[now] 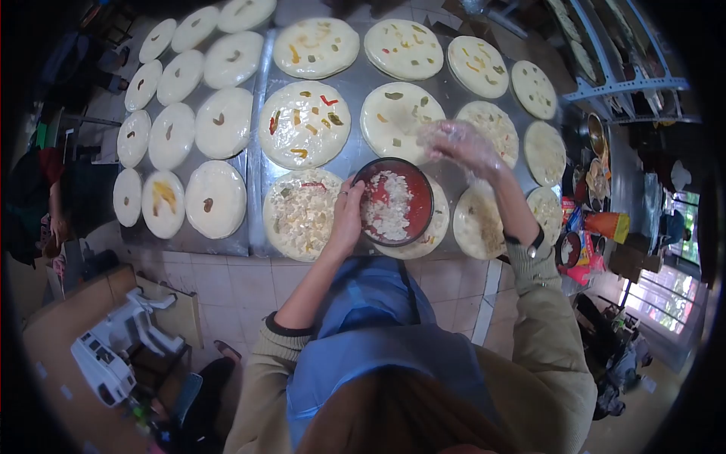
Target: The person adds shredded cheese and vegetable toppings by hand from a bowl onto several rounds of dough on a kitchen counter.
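My left hand (pixel 349 219) grips the rim of a dark-edged bowl (pixel 414 198) with a red inside, holding white crumbly topping (pixel 389 210). Out to the right, my right hand (pixel 459 146), in a clear plastic glove, hovers near the right edge of a round dough (pixel 393 117) dotted with green and orange pieces. It is blurred, and its fingers and anything in them cannot be made out. Beneath the bowl, another dough is partly hidden. Left of the bowl lies a dough thickly covered with crumbs (pixel 299 216); a shiny one with red strips (pixel 305 125) sits behind that.
More round doughs (pixel 217 198) stand in rows on the metal table (pixel 255 151). A blue metal rack (pixel 631 87) is at the back right. Packets (pixel 605 225) and a small bowl (pixel 569 248) lie beyond the right end. At the far left are a person's arm (pixel 55 200) and a white machine (pixel 106 367).
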A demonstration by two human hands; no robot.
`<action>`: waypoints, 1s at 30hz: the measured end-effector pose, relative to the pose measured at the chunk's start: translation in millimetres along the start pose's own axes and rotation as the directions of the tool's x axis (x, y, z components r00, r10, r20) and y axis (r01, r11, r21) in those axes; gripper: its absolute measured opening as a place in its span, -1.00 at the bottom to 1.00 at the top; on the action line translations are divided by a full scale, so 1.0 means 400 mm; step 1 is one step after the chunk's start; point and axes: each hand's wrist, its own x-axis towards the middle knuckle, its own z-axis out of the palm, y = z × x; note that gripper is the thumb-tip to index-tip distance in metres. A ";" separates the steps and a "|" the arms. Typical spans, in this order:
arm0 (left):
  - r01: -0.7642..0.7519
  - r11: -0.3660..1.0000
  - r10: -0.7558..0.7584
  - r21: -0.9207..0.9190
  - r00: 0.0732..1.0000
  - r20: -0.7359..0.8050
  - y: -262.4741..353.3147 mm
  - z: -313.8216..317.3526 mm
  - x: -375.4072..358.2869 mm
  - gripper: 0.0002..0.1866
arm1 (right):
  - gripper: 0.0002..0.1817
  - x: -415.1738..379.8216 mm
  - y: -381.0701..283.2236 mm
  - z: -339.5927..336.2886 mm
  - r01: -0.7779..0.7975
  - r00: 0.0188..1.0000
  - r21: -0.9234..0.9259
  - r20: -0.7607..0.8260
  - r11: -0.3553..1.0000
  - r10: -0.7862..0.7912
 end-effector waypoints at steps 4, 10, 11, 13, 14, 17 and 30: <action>-0.005 1.000 0.007 0.015 0.994 -0.109 0.005 -0.021 -0.019 -0.54 | -0.76 0.148 0.049 -0.073 0.260 0.950 -0.614 0.026 0.745 -0.310; -0.034 0.998 0.026 -0.049 0.987 -0.160 -0.004 -0.044 -0.053 -0.57 | -0.76 0.323 0.117 -0.103 0.236 0.920 -0.844 0.033 0.482 -0.392; -0.019 0.996 0.004 -0.082 0.985 -0.170 0.002 -0.040 -0.060 -0.57 | -0.76 0.338 0.119 -0.116 0.264 0.921 -0.800 0.044 0.539 -0.386; 0.012 0.989 -0.040 -0.149 0.982 -0.186 0.018 -0.031 -0.076 -0.56 | -0.77 0.355 0.123 -0.148 0.310 0.924 -0.698 0.062 0.645 -0.377; 0.010 0.989 -0.040 -0.150 0.979 -0.200 0.012 -0.033 -0.079 -0.54 | -0.77 0.359 0.127 -0.162 0.246 0.939 -0.746 0.025 0.619 -0.343; 0.031 0.976 -0.076 -0.215 0.975 -0.208 0.006 -0.032 -0.090 -0.54 | -0.77 0.350 0.113 -0.179 0.114 0.946 -0.852 -0.064 0.511 -0.317; 0.025 0.978 -0.073 -0.205 0.970 -0.233 0.002 -0.027 -0.119 -0.57 | -0.79 0.350 0.091 -0.108 0.138 0.947 -0.836 -0.045 0.530 -0.317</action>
